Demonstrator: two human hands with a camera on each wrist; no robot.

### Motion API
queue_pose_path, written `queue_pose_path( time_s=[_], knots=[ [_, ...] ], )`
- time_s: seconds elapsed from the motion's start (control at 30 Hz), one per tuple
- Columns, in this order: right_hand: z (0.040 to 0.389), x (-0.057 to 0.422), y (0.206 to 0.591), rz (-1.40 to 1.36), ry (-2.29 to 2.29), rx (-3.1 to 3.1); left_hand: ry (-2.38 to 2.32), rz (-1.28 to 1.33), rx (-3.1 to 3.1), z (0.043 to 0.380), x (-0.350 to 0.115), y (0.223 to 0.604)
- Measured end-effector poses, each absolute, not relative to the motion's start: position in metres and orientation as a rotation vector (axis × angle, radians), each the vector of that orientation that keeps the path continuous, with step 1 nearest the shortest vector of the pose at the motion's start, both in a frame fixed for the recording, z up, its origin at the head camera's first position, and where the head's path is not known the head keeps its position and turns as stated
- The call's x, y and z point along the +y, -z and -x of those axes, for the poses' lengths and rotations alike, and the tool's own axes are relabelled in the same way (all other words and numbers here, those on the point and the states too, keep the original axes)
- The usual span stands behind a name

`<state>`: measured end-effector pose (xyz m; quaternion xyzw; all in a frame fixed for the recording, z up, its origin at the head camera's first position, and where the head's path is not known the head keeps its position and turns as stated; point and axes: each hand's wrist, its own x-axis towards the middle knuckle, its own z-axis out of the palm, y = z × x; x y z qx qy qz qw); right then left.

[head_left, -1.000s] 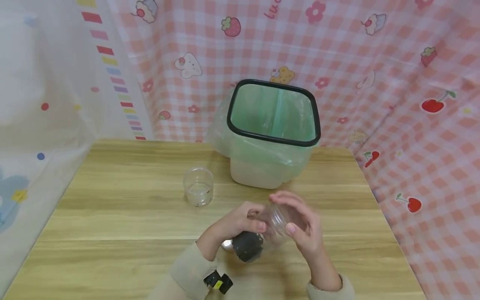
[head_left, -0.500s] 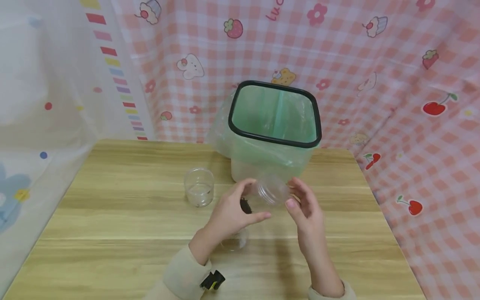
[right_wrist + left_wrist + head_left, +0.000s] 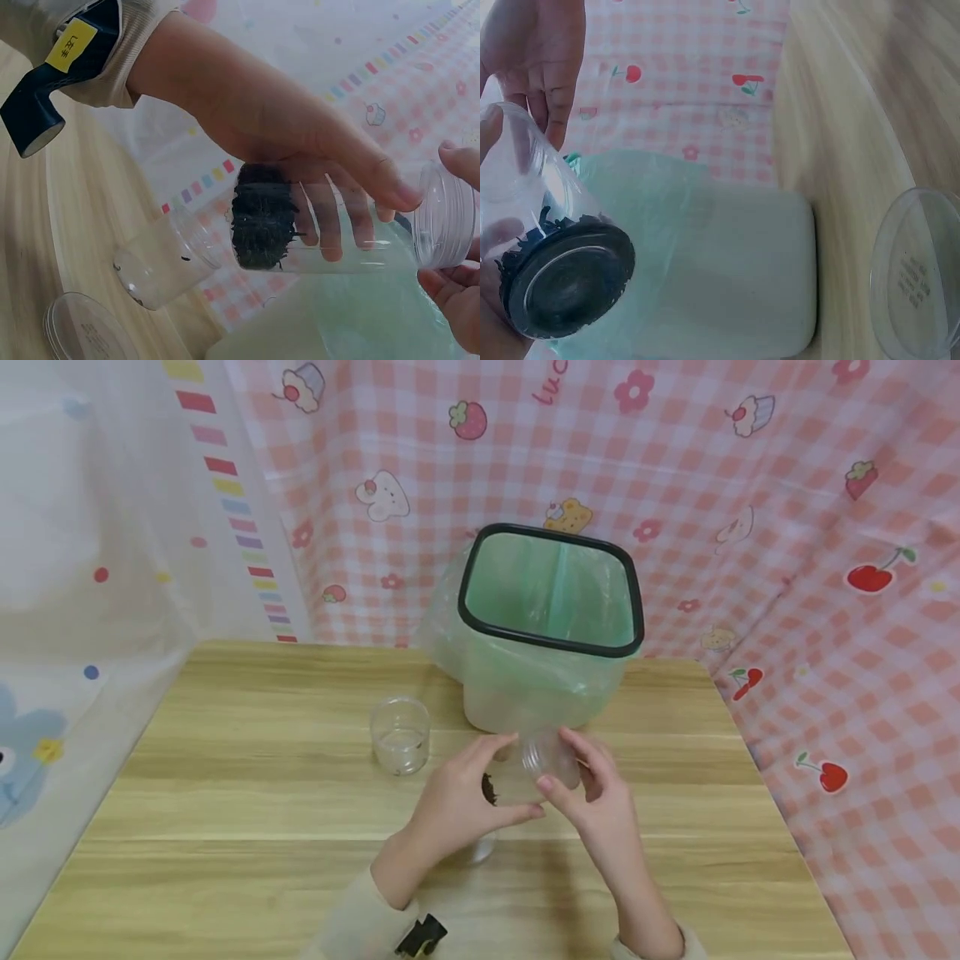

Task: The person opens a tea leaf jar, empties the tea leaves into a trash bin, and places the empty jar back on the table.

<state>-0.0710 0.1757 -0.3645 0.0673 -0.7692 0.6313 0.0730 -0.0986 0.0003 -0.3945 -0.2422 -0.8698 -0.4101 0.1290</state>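
Note:
My left hand [image 3: 453, 793] curls around a clear plastic jar [image 3: 360, 259], which lies nearly level in the air in the right wrist view. Dark dried leaves, like loose tea [image 3: 262, 217], gather at its base end. My right hand [image 3: 603, 806] pinches the clear ridged end [image 3: 551, 756], which looks like a screw lid. Whether that lid is fully seated I cannot tell. The jar's dark round base [image 3: 574, 281] faces the left wrist view. Below my left hand a loose clear lid [image 3: 915, 274] lies on the table, mostly hidden in the head view.
A second clear jar [image 3: 401, 739], with a few dark bits inside, stands open on the wooden table [image 3: 247, 793]. Behind my hands is a pale green bin [image 3: 517, 693] with a black rim and a clear liner bag. Patterned curtains [image 3: 390, 527] hang around the table.
Both hands have lifted the jar away from me and turned it from a tilt to nearly level. In the last half second my right fingers have moved in around the lid.

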Motion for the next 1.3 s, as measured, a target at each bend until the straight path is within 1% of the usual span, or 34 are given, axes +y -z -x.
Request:
queue_pose_path(
  time_s=[0.1,0.23,0.5,0.6,0.67,0.77,0.83,0.93,1.03,1.17,1.3],
  knots=[
    [0.071,0.176,0.367,-0.358,-1.911,-2.266,1.325,0.718,-2.534,0.097,-0.007,0.392],
    [0.071,0.181,0.369,-0.621,-1.983,-2.192,1.646,0.832,-2.499,0.098,-0.018,0.39],
    [0.077,0.188,0.371,-1.263,-2.102,-1.918,2.297,1.343,-2.278,0.108,-0.037,0.393],
    [0.078,0.186,0.371,-1.393,-2.077,-1.865,2.41,1.429,-2.24,0.109,-0.039,0.395],
    [0.078,0.185,0.37,-1.418,-2.06,-1.869,2.405,1.416,-2.265,0.108,-0.04,0.394],
    [0.078,0.185,0.369,-1.386,-2.051,-1.882,2.291,1.286,-2.378,0.106,-0.04,0.393],
    [0.077,0.183,0.369,-1.274,-2.051,-1.898,2.154,1.122,-2.473,0.104,-0.038,0.393],
    [0.074,0.179,0.37,-0.946,-2.081,-1.941,1.889,0.81,-2.61,0.101,-0.03,0.394],
    [0.071,0.171,0.374,-0.601,-2.113,-2.018,1.565,0.61,-2.678,0.1,-0.02,0.398],
    [0.072,0.158,0.379,-0.327,-2.133,-2.107,1.249,0.569,-2.636,0.098,-0.01,0.405],
    [0.073,0.151,0.383,-0.217,-2.094,-2.124,1.178,0.596,-2.583,0.097,-0.005,0.408]
  ],
)
